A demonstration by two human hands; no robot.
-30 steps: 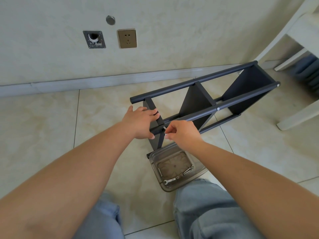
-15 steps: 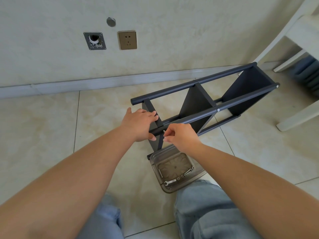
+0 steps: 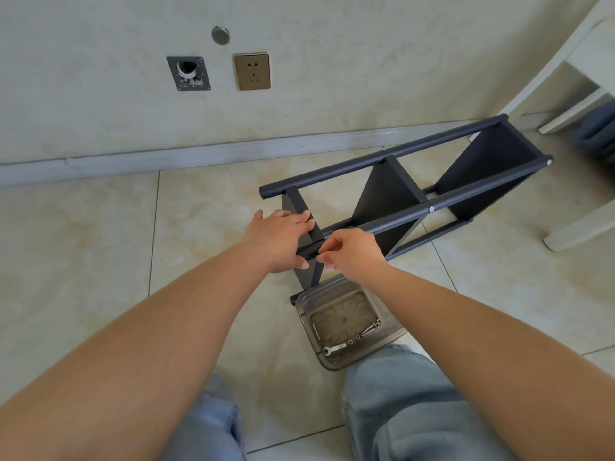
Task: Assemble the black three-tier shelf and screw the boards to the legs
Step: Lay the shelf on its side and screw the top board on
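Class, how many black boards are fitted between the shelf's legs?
3: one board under the left hand, one middle board, one far board near the white chair.

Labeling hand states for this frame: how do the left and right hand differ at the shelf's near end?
The left hand lies over the nearest board with fingers fairly straight; the right hand has its fingers curled in a pinch at the leg. What the pinch holds is too small to tell. The left hand spreads wide; the right hand is bunched. Both touch the shelf's near end.
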